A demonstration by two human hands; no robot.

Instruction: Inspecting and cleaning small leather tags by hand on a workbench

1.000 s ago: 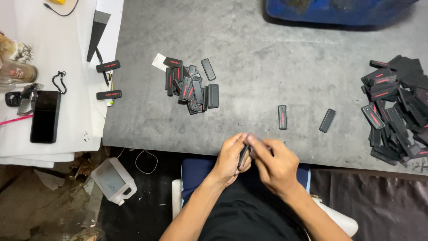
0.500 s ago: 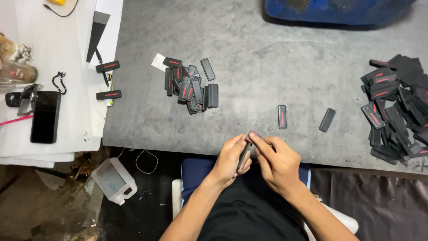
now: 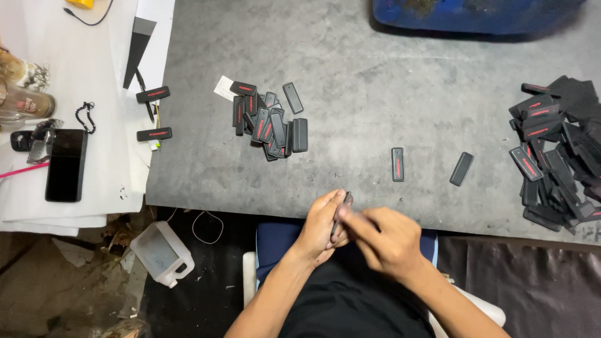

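My left hand and my right hand meet at the near edge of the grey table, over my lap. Between their fingers is a small black rectangular piece, held upright; both hands grip it. Two single black pieces lie flat just beyond: one with a red stripe and a plain one. A small heap of the same black pieces lies to the far left of my hands. A much larger heap sits at the table's right edge.
A white-covered surface on the left carries a black phone, two black pieces, a glass bottle and a pen. A blue tub stands at the table's far side. A white plastic jug lies on the floor.
My right hand has slid left over the piece, its fingers now covering more of it. The hands stay at the same spot by the table edge.
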